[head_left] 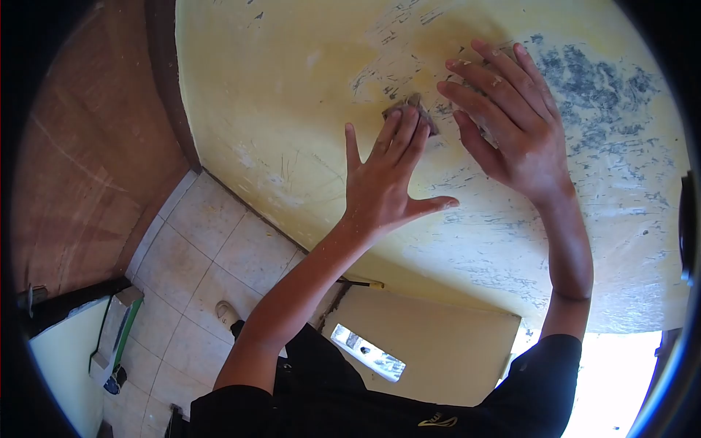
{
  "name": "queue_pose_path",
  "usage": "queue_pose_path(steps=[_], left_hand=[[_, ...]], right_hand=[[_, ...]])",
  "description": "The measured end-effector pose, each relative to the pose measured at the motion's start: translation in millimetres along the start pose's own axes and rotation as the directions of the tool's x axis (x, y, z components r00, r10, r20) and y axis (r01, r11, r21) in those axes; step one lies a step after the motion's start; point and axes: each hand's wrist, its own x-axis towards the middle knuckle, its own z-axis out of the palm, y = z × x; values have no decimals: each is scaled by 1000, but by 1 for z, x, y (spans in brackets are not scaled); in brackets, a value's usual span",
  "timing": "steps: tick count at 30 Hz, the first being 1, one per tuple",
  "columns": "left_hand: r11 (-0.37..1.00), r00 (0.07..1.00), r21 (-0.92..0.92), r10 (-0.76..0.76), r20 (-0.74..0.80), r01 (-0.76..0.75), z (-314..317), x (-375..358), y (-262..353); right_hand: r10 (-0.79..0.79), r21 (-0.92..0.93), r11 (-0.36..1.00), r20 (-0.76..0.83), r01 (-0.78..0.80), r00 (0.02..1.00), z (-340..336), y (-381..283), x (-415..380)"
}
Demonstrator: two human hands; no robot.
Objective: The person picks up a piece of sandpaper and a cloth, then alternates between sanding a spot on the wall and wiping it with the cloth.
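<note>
My left hand point(383, 179) presses a small, dark brownish piece of sandpaper point(432, 125) against the yellow wall point(270, 95). Its middle fingers lie together on the piece, while the thumb and little finger stick out to the sides. To the right, my right hand point(515, 128) is raised at the wall with fingers spread and slightly bent. Pale dust marks its fingers, and whether its fingertips touch the wall is hard to tell. Around both hands the paint is scraped, with a large grey worn patch point(599, 80) beyond the right hand.
A brown wooden door point(87, 153) stands at the left. Below lies a tiled floor point(208, 233) with a shoe point(225, 312) on it. A cream panel with a cut-out slot point(431, 336) is beneath my arms. Bright light enters at the lower right.
</note>
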Motion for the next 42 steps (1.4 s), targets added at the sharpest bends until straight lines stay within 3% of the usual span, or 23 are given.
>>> queue_pose_path(steps=[3, 5, 9, 11, 13, 15, 16, 17, 18, 19, 20, 23, 24, 25, 27, 28, 30, 31, 33, 35, 37, 39, 42], left_hand=[[996, 991, -59, -79, -109, 73, 0, 12, 11], [996, 999, -80, -43, -6, 43, 23, -23, 10], [1000, 990, -26, -14, 143, 18, 9, -19, -8], [983, 974, -5, -183, -135, 184, -9, 25, -5], [977, 959, -113, -200, -203, 179, 1, 17, 8], [984, 984, -95, 158, 79, -151, 7, -19, 7], [978, 925, -113, 205, 321, -177, -1, -24, -7], [980, 925, -110, 195, 327, -168, 0, -17, -15], [997, 990, 68, 23, 141, -33, -3, -2, -24], [968, 990, 212, -119, -77, 133, -2, 7, -28], [971, 992, 205, -112, -65, 124, 1, 3, -24], [969, 955, 3, 244, 171, -248, 14, -14, -8], [950, 955, 109, 283, 92, -293, 6, -2, -26], [983, 997, 170, 70, -20, -65, 2, 5, -27], [977, 996, -215, -15, -93, -5, 7, -6, 8], [974, 995, -226, -15, -95, -7, 13, -10, 3], [916, 921, 104, 381, 84, -388, 16, -13, -19], [925, 937, 170, 348, -19, -340, 13, -8, -24], [999, 997, 43, -31, 64, 28, 3, -18, 6], [993, 998, -118, 14, 66, -6, 33, -50, 20], [997, 994, -58, 60, 92, -55, 33, -52, 9], [998, 996, 70, -10, 94, 4, 29, -45, -1], [996, 997, 36, -74, -36, 75, 0, 4, 15]], right_hand=[[7, -36, 999, 10, -7, 1000, -1, -1, -5], [-3, 8, 1000, 0, 3, 1000, -3, -4, -3], [-21, -20, 1000, -34, 20, 999, 3, -4, -1], [-1, -54, 999, -21, 0, 1000, 4, -3, -4], [1, -46, 999, -24, -2, 1000, 0, -5, -6], [-7, -49, 999, -37, 5, 999, -5, -2, -4], [-6, -55, 998, -37, 4, 999, -7, -2, -4], [0, -61, 998, -35, -2, 999, -7, -3, -4], [3, -57, 998, -34, -5, 999, -7, -3, -2], [11, -59, 998, -48, -14, 999, -8, -2, 1], [29, -65, 997, -53, -32, 998, -10, -3, -1], [18, -45, 999, -10, -19, 1000, -10, -2, -6], [11, -42, 999, -16, -12, 1000, -8, -2, -4], [12, -45, 999, -10, -13, 1000, -7, -3, -4], [27, -49, 998, 15, -26, 1000, -8, -7, -8], [30, -46, 999, 20, -29, 999, -8, -7, -7], [3, -31, 1000, 14, -3, 1000, -6, -6, -3], [9, -32, 999, 14, -9, 1000, -4, -7, -5], [31, -25, 999, 24, -31, 999, -2, -8, -9], [5, -29, 1000, 34, -4, 999, -7, -9, -7], [4, -28, 1000, 47, -2, 999, -6, -7, -8], [23, -19, 1000, 46, -22, 999, -3, -8, -8], [32, -16, 999, 32, -32, 999, -1, -9, -7]])
